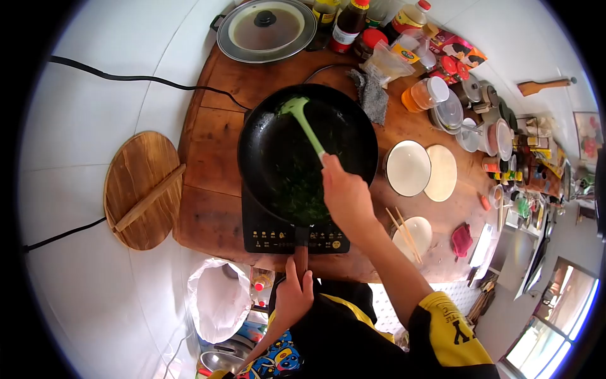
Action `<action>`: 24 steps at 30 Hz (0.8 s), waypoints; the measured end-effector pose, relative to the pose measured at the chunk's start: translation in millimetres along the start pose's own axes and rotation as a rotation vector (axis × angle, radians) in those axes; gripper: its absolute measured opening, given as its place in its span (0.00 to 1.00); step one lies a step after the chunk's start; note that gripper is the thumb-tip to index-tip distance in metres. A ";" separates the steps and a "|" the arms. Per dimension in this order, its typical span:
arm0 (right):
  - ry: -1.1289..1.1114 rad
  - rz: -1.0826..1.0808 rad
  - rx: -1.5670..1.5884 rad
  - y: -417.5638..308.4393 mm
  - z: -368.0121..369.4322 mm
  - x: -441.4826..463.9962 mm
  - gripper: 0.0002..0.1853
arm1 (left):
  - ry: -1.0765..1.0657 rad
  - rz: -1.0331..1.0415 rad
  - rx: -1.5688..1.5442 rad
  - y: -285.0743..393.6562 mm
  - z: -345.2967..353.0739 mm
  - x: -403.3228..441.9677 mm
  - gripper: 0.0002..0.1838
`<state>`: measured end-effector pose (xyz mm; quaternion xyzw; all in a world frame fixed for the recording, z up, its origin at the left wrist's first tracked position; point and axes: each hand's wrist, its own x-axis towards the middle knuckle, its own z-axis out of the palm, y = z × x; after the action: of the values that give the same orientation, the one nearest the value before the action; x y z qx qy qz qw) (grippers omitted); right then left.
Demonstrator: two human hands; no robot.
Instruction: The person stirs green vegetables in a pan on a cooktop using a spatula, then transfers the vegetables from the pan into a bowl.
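A black wok rests on an induction cooker, its handle toward me. Dark green leafy food lies in the near part of the wok. My left hand is closed round the wok's wooden handle. Over the right side of the wok, my right hand grips a light green spatula; its head touches the far left inner wall, away from the leaves. To the right stand an empty white bowl and a smaller bowl with chopsticks across it.
A lidded pan stands at the far left of the wooden table. Bottles and jars crowd the back right. A grey cloth lies beside the wok. A lined bin stands below the near left edge. A black cord crosses left.
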<state>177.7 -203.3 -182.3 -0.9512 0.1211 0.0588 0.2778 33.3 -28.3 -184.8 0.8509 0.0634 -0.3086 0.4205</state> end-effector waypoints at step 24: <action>-0.139 0.255 0.030 -4.5 -43.7 -135.6 0.09 | 0.164 0.176 -0.120 3.9 5.4 -1.2 0.25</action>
<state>50.2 -196.5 -119.1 -0.9174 0.2224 0.1574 0.2899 31.2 -34.6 -184.0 0.8487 0.0408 -0.1956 0.4897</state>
